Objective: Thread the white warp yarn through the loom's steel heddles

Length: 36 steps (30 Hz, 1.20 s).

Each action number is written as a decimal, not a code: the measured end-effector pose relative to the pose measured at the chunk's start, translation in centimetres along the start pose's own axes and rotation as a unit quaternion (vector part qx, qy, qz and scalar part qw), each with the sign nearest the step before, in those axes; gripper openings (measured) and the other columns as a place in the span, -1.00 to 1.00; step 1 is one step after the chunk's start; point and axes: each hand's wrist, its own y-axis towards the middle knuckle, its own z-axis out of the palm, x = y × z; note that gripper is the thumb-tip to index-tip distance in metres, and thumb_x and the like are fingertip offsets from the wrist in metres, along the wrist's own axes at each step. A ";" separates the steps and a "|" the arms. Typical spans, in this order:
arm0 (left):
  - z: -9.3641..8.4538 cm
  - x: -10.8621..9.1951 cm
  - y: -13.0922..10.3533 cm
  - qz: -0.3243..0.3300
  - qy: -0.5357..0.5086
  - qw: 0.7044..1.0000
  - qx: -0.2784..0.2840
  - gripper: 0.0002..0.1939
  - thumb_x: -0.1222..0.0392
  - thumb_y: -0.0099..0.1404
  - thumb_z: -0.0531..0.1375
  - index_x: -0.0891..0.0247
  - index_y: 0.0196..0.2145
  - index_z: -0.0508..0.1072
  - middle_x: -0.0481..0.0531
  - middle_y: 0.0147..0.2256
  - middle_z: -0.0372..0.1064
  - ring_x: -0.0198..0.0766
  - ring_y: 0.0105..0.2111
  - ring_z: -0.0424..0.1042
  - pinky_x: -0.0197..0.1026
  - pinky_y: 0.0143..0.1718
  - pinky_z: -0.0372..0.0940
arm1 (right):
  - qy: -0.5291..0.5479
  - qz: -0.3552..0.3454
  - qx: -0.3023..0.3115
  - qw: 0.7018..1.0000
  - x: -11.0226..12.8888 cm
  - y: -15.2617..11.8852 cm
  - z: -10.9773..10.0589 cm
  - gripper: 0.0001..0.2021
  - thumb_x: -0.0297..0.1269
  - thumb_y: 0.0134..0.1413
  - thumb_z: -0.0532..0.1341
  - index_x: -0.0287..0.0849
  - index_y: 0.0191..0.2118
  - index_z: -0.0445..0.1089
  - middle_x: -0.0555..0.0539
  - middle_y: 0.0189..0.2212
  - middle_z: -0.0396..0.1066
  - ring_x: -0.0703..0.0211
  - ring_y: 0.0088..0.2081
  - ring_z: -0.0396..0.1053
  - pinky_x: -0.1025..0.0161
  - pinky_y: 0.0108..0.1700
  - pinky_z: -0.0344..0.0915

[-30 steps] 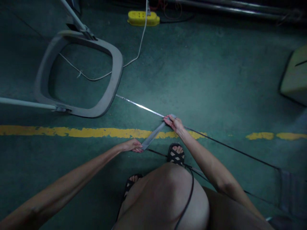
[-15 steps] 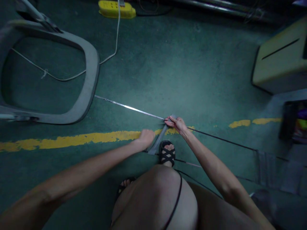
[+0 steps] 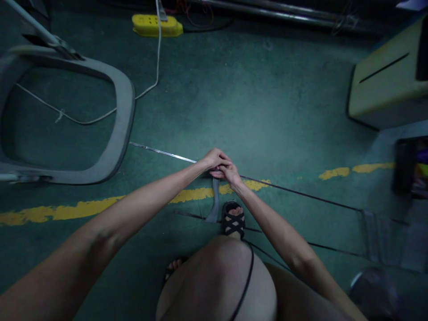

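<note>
Where the thin metal strip [image 3: 160,153] crosses the green floor [image 3: 254,102], the 2 hands meet over it, just beyond the yellow painted line [image 3: 100,206]. The left hand [image 3: 216,158] lies on top, fingers curled down over the spot, touching the right hand [image 3: 229,173], whose fingers are pinched closed on the upper end of a grey tape strip [image 3: 214,200]. Whether the left hand's fingers also grip the tape cannot be told, since the hands overlap. The tape hangs from the hands toward the near side, its lower end beside a black strapped sandal [image 3: 233,220] on the person's foot. The metal strip runs from the far left, near a grey chair frame [image 3: 123,116] lying on the floor, under the hands and on to the right as a dark line. A white cord [image 3: 155,67] leads across the floor to a yellow power strip [image 3: 156,25] at the far edge. A beige box [image 3: 384,84] stands at the far right.
</note>
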 end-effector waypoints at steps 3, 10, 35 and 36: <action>-0.1 -0.1 -0.2 -0.010 -0.010 1.000 -0.011 -0.84 0.26 0.06 0.35 0.33 -0.34 0.60 -0.06 -0.66 0.36 -0.48 -0.67 0.18 -0.39 -0.58 0.10 | 0.008 0.001 -0.019 1.000 -0.2 0.0 0.1 -0.90 -0.53 0.13 0.11 -0.33 -0.33 0.38 -0.11 -0.53 0.51 0.21 -0.51 0.51 0.35 -0.39 0.51; -0.9 -1.1 -0.4 -0.060 -0.033 0.998 -0.009 -0.90 0.32 0.09 0.32 0.36 -0.38 0.58 -0.13 -0.76 0.24 -0.49 -0.76 0.09 -0.39 -0.67 0.00 | 0.030 -0.047 -0.051 0.997 -0.5 -0.7 1.1 -0.42 -0.43 0.13 0.19 -0.22 0.20 -0.08 -0.01 -0.45 0.51 0.20 -0.54 0.50 0.30 -0.47 0.50; -3.1 8.5 -7.0 -0.105 -0.358 0.900 -0.227 -0.88 0.45 0.13 0.28 0.35 -0.35 0.54 0.04 -0.34 0.54 -0.41 -0.42 0.51 -0.48 -0.36 0.43 | -0.742 -0.183 0.062 0.642 0.4 0.7 3.4 -0.68 -0.62 0.12 -0.08 -0.45 -0.04 0.23 -0.40 -0.11 0.32 -0.06 -0.08 0.37 0.12 -0.21 0.39; -3.1 8.6 -6.9 -0.105 -0.361 0.899 -0.224 -0.89 0.45 0.14 0.27 0.34 -0.35 0.54 0.04 -0.34 0.54 -0.40 -0.41 0.52 -0.47 -0.35 0.43 | -0.754 -0.185 0.067 0.626 0.8 0.5 3.2 -0.69 -0.61 0.10 -0.06 -0.45 -0.05 0.25 -0.39 -0.11 0.33 -0.05 -0.09 0.37 0.15 -0.24 0.39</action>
